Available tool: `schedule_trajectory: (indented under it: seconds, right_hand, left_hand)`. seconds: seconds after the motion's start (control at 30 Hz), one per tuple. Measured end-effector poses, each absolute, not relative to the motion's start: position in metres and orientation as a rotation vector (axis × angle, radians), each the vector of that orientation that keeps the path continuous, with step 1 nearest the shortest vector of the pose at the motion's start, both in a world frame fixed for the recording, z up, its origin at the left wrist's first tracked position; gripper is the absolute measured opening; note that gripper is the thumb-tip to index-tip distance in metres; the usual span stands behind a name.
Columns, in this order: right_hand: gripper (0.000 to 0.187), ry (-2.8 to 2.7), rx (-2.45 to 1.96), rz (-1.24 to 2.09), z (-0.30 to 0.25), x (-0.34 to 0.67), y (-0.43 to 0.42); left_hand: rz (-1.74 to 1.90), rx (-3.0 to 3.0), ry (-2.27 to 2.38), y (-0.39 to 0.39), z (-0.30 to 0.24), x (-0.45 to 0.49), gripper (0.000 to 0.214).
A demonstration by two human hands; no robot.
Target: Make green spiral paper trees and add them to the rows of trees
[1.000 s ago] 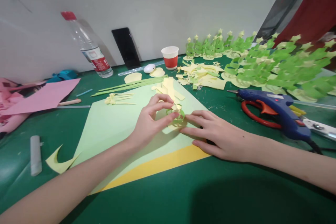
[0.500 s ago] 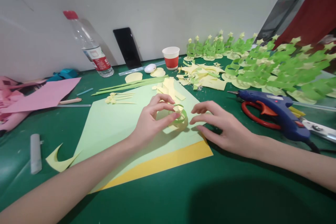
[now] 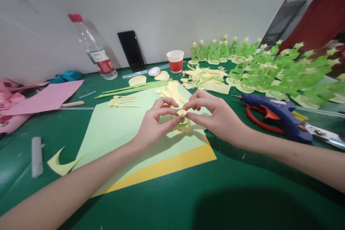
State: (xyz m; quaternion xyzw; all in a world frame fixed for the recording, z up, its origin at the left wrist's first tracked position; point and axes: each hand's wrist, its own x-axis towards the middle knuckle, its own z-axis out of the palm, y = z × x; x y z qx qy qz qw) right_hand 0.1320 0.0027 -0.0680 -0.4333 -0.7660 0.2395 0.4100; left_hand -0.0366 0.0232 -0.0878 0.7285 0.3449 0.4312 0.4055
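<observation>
Between my fingertips is a small pale-yellow paper star (image 3: 182,113) at the top of a green paper spiral (image 3: 183,122), which stands on a pale-yellow paper round (image 3: 185,128). My left hand (image 3: 159,118) pinches the star from the left. From the right, the thumb and forefinger of my right hand (image 3: 212,113) are closed on it too. Beneath lies a light green paper sheet (image 3: 115,136) with a yellow sheet (image 3: 167,167) showing along its front edge. Fingers hide part of the spiral.
On the right lie a blue glue gun (image 3: 280,113) and red-handled scissors (image 3: 264,124), with several finished paper spirals (image 3: 283,68) behind. Paper scraps (image 3: 207,79), a paper cup (image 3: 175,61), a phone (image 3: 131,50) and a bottle (image 3: 98,55) stand or lie farther back.
My right hand has moved left from beside the paper piece, and its thumb and forefinger have closed on the star. My left hand has stayed nearly in place.
</observation>
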Motion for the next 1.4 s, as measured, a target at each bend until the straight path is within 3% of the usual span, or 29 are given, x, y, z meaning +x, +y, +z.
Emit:
schedule_trajectory:
  seconds: [0.37, 0.6, 0.83, 1.4]
  right_hand:
    - [0.01, -1.92, -1.036, 0.591, -0.071, 0.13, 0.006]
    - [0.009, -1.914, -1.019, 0.602, -0.072, 0.129, 0.006]
    - [0.009, -1.915, -1.032, 0.58, -0.072, 0.129, 0.006]
    - [0.009, -1.925, -1.021, 0.581, -0.073, 0.13, 0.005]
  left_hand:
    - [1.129, 2.172, 1.007, 0.021, -0.075, -0.063, 0.01]
    - [0.638, 2.701, 0.863, 0.008, -0.082, -0.081, 0.032]
    - [0.295, 2.853, 0.91, 0.001, -0.086, -0.076, 0.029]
    - [0.101, 2.892, 0.841, -0.001, -0.086, -0.074, 0.039]
